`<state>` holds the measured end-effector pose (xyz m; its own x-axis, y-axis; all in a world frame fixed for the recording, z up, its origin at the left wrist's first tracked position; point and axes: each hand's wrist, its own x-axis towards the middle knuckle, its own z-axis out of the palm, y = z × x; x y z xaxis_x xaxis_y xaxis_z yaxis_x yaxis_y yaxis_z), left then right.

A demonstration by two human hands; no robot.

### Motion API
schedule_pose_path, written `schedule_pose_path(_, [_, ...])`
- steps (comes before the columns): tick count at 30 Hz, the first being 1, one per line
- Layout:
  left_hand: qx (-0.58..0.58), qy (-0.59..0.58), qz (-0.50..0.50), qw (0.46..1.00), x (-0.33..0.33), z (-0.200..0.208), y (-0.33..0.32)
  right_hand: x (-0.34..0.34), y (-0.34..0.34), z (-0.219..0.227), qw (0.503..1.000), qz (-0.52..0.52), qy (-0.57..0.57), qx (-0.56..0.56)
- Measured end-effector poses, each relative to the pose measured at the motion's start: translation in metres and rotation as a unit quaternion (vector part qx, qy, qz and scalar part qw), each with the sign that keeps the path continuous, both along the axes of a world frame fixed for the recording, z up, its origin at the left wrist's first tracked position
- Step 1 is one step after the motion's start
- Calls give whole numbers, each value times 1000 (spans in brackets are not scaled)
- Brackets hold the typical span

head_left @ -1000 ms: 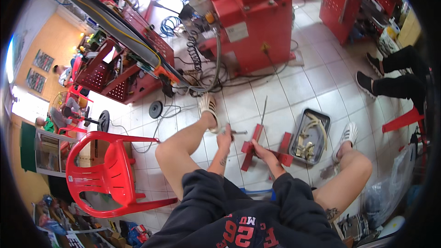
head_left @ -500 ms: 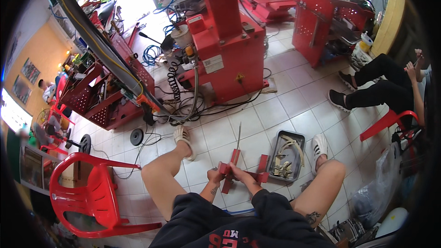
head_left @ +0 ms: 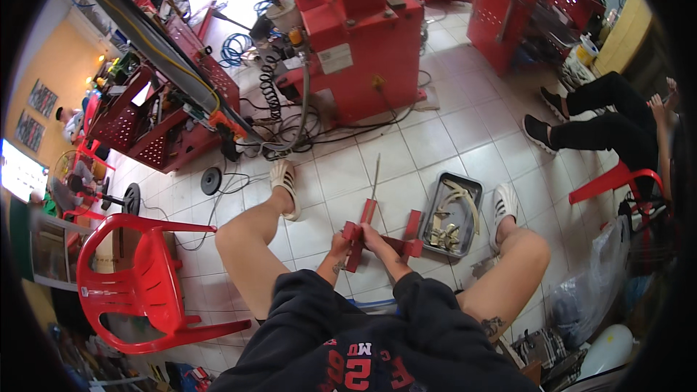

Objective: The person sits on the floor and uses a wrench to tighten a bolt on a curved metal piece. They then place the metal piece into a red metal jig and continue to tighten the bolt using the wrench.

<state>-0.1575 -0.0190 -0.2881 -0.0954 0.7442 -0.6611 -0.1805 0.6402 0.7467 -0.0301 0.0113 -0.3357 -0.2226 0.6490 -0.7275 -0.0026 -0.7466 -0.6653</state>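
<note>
Between my knees, low over the tiled floor, I hold a red metal bracket [head_left: 369, 212]. It has a long bar and a crosspiece that runs right to a second upright block [head_left: 412, 231]. A thin metal rod [head_left: 376, 178] points away from the bar's far end. My left hand [head_left: 339, 246] is closed around the bracket's left side. My right hand [head_left: 373, 239] grips it where the crosspiece meets the bar, its fingers partly hidden. Just right of the bracket, a grey metal tray [head_left: 475, 229] holds pale curved strips [head_left: 459, 195] and several brass-coloured metal parts [head_left: 443, 238].
Ahead stands a red machine [head_left: 363, 65] with black cables and hoses [head_left: 287, 138] at its base. A red plastic chair [head_left: 145, 283] is at my left. On the right a person in black trousers [head_left: 606, 127] sits on another red chair [head_left: 610, 181]. Red tool carts [head_left: 501, 22] stand beyond.
The view has tipped down, so the floor, tray and hands appear higher in the picture. Both hands still grip the red bracket, with little other change.
</note>
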Motion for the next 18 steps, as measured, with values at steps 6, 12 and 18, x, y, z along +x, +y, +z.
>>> schedule_pose_path(6, [-4, 32, -50, 998, -14, -3, -14, 10, -31, 5, 969, 49, -177, 165])
schedule_pose_path(12, [223, -89, -136, 961, -30, -34, -11, -5, -32, 9, 963, 43, -145, 224])
schedule_pose_path(18, [183, -270, -82, 942, -25, -33, -20, -11, -22, 16, 961, 3, -175, 215])
